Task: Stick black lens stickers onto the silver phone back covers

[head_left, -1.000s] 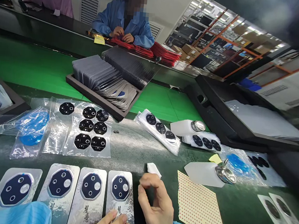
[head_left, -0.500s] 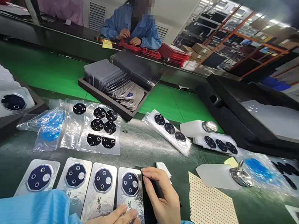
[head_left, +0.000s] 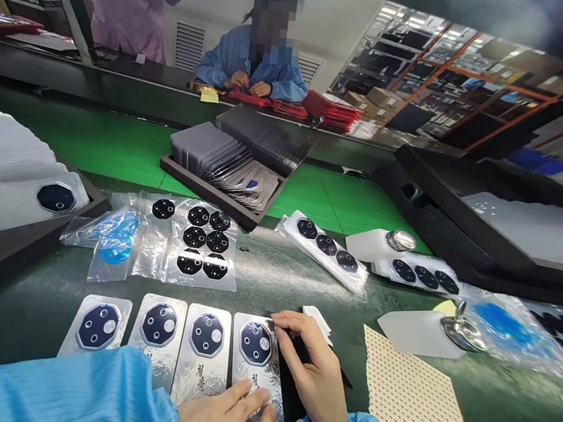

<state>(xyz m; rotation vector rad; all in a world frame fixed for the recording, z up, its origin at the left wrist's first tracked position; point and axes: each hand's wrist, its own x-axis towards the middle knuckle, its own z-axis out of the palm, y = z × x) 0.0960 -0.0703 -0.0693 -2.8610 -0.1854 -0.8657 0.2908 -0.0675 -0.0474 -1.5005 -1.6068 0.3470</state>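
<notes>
Four silvery back panels lie side by side, each with a dark eight-sided camera window near its top. On the rightmost panel point(head_left: 271, 376), the fingers of my left hand point(head_left: 226, 420) rest spread and flat over the lower part, partly covering dark lettering. My right hand point(head_left: 317, 376) is bent at that panel's upper right edge. Its fingertips touch near the corner, with the thumb and forefinger apart. Beside it lies the third panel point(head_left: 199, 380), untouched. My left sleeve hides the lower parts of the second panel point(head_left: 175, 314) and the leftmost panel point(head_left: 75, 333).
Behind the panels lie plastic sheets with black octagonal stickers point(head_left: 194, 237). A dotted paper sheet point(head_left: 413, 393) and a white pump bottle point(head_left: 414, 329) stand right. Black trays point(head_left: 217, 194) hold stacked panels. Across the bench sits a person in blue point(head_left: 232, 58).
The whole view has shifted slightly, so things appear a little further right. Both hands keep their places at the rightmost panel.
</notes>
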